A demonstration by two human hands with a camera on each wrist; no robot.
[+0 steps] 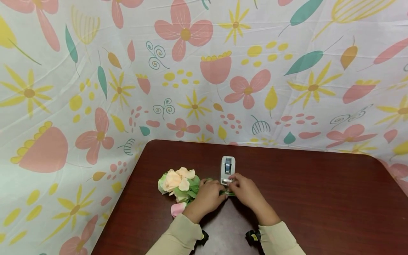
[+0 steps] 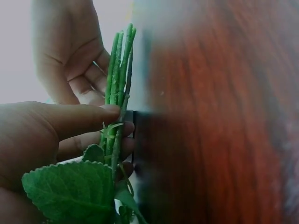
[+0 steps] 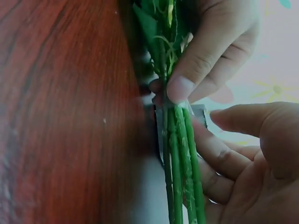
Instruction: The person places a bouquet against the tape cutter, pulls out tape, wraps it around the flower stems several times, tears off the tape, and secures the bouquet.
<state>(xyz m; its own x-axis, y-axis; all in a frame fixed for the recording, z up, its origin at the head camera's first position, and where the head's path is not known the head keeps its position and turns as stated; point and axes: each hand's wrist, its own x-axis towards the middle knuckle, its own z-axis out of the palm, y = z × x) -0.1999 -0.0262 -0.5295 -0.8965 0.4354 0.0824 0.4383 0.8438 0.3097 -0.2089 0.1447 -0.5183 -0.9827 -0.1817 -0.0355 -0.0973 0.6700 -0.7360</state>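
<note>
A bunch of artificial flowers (image 1: 173,180) with peach, pale green and pink heads lies at the left of the tabletop, heads pointing left. Its green stems (image 3: 180,158) run to the right between the hands. My left hand (image 1: 208,194) pinches the stems between thumb and fingers, just past the leaves (image 2: 70,191). Beside the bare stem ends is my right hand (image 1: 248,191), its thumb held apart and its fingers close behind the stems. Clear shiny film shows on the stems at the left thumb. A white tape dispenser (image 1: 224,166) stands just beyond both hands, its front end near the right fingertips.
The dark red-brown table (image 1: 318,191) has a rounded far edge. A white cloth printed with flowers and leaves (image 1: 248,88) hangs behind it and along the left side. Black straps (image 1: 253,238) with devices sit at both wrists, by the beige sleeves.
</note>
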